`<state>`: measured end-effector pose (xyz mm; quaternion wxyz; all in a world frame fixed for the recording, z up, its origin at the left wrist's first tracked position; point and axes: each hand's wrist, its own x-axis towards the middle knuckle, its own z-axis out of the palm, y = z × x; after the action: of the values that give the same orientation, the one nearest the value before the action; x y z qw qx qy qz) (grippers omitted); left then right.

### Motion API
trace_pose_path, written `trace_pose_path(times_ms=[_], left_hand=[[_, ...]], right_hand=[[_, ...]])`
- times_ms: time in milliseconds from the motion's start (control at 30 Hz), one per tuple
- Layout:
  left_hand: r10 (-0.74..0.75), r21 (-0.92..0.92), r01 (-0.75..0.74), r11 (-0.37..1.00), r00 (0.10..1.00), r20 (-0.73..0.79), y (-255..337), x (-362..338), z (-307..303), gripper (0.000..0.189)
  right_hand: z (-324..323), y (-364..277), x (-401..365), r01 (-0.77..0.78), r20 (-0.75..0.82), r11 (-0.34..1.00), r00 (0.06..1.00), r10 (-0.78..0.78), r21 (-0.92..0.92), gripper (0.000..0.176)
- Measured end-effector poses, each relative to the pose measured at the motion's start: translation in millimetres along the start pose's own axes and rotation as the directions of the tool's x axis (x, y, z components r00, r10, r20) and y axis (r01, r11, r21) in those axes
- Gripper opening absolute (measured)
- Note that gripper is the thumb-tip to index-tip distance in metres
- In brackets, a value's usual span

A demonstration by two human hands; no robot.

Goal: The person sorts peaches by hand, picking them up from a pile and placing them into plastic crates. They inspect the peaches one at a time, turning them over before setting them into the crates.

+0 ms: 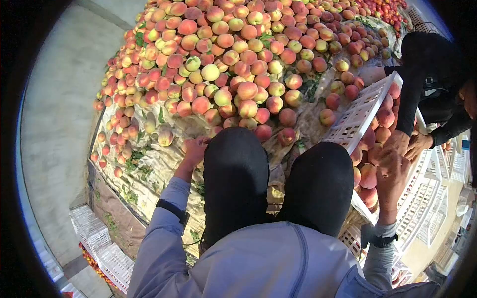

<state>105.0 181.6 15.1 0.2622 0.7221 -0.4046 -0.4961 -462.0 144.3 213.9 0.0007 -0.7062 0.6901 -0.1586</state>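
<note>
My left hand [196,149] is beside my left knee at the near edge of the peach pile [238,64], its fingers curled; what they hold, if anything, is hidden. At the right, my right hand [390,176] reaches over a white plastic crate [354,119] holding red and yellow peaches [368,176]. Its fingers are partly hidden, and I cannot tell whether they grip a peach. A co-worker's hands [418,145] are right beside my right hand, above the same crate.
A co-worker in black [427,54] is at the right. More white crates [427,208] stand beyond the filled one. Other crates [115,263] sit at the lower left by a pale wall [54,124]. A leaf-strewn cloth [149,184] lies under the peaches.
</note>
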Motion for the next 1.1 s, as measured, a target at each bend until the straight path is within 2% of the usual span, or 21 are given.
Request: trace_pose_path(times_ms=[67, 100, 133, 200, 233, 267, 367, 400, 500, 533, 633, 667, 767, 800, 900, 933, 967, 1033, 1100], left_hand=[[0.056, 0.128, -0.056, 0.990, 0.998, 0.001, -0.2, 6.7, 3.4, 0.031], [0.106, 0.221, -0.100, 0.970, 0.994, -0.014, -8.9, 19.0, 2.3, 0.031], [0.160, 0.312, -0.146, 0.939, 0.987, -0.022, -16.6, 32.0, 5.0, 0.031], [0.105, 0.301, -0.094, 0.949, 0.994, -0.019, 26.0, 34.9, 10.7, 0.031], [0.084, 0.299, -0.078, 0.951, 0.996, -0.007, 44.4, 42.6, 17.3, 0.031], [0.475, 0.198, -0.463, 0.864, 0.880, -0.013, -5.2, 83.1, 24.7, 0.032], [0.649, 0.510, -0.582, 0.634, 0.759, 0.059, 68.1, 99.6, 45.5, 0.040], [0.633, 0.530, -0.586, 0.613, 0.765, 0.114, 100.6, 96.5, 51.3, 0.051], [0.628, 0.607, -0.649, 0.459, 0.720, 0.296, 140.5, 119.5, 64.8, 0.059], [0.571, 0.655, -0.623, 0.427, 0.748, 0.339, 143.4, 129.8, 69.1, 0.065], [0.499, 0.741, -0.557, 0.374, 0.795, 0.345, 143.4, 149.9, 82.2, 0.064], [0.487, 0.726, -0.558, 0.401, 0.801, 0.347, 131.5, 166.6, 85.5, 0.067], [0.414, 0.705, -0.497, 0.505, 0.857, 0.307, 133.9, 178.6, 91.7, 0.067], [0.437, 0.729, -0.516, 0.449, 0.839, 0.325, 134.1, 184.4, 93.2, 0.064], [0.439, 0.780, -0.446, 0.438, 0.864, 0.248, 155.1, 195.0, 104.1, 0.062], [0.573, 0.799, -0.493, 0.344, 0.784, 0.237, 166.4, 193.6, 107.0, 0.062], [0.640, 0.859, -0.469, 0.205, 0.728, 0.245, 179.7, 193.6, 109.5, 0.062], [0.771, 0.906, -0.419, -0.054, 0.559, 0.305, 205.4, 206.5, 136.1, 0.062], [0.684, 0.772, -0.624, -0.123, 0.510, 0.521, 206.0, 223.5, 169.2, 0.062]], right_hand=[[-20.0, -18.7, -0.9, -0.076, -0.121, 0.992, 0.989, 0.088, 0.098, 0.059], [-26.0, -21.8, -8.6, 0.030, -0.212, 1.000, 0.977, -0.031, -0.004, 0.048], [-27.3, -25.6, -21.2, -0.012, -0.184, 0.999, 0.983, 0.021, 0.049, 0.045], [-12.7, -27.5, -44.9, -0.074, -0.165, 0.984, 0.981, 0.101, 0.163, 0.036], [-2.4, -25.1, -56.1, -0.174, -0.126, 0.955, 0.970, 0.208, 0.239, 0.030], [13.1, -4.4, -72.4, -0.230, -0.111, 0.955, 0.961, 0.254, 0.188, 0.027], [46.8, 59.5, -115.4, -0.419, -0.121, 0.900, 0.893, 0.433, 0.122, 0.020], [53.3, 71.1, -122.2, -0.410, -0.168, 0.908, 0.892, 0.419, 0.085, 0.019], [63.7, 75.0, -120.2, -0.481, -0.135, 0.815, 0.829, 0.543, 0.324, 0.019], [61.5, 71.4, -119.6, -0.557, -0.153, 0.812, 0.799, 0.581, 0.176, 0.018], [64.6, 79.4, -126.0, -0.499, -0.169, 0.832, 0.823, 0.542, 0.243, 0.017], [61.4, 77.7, -126.0, -0.518, -0.132, 0.830, 0.826, 0.549, 0.207, 0.017], [53.9, 57.6, -116.5, -0.549, -0.116, 0.795, 0.799, 0.590, 0.260, 0.018], [57.0, 60.1, -118.7, -0.516, -0.143, 0.817, 0.816, 0.560, 0.256, 0.016], [57.6, 60.8, -119.3, -0.501, -0.130, 0.825, 0.829, 0.544, 0.261, 0.016], [56.5, 60.6, -120.1, -0.518, -0.108, 0.819, 0.825, 0.554, 0.247, 0.013], [59.0, 60.0, -121.3, -0.529, -0.064, 0.790, 0.818, 0.572, 0.310, 0.012], [55.6, 59.1, -119.7, -0.563, -0.018, 0.726, 0.785, 0.619, 0.394, 0.009], [50.5, 54.5, -116.0, -0.543, -0.064, 0.794, 0.813, 0.578, 0.274, 0.009]])
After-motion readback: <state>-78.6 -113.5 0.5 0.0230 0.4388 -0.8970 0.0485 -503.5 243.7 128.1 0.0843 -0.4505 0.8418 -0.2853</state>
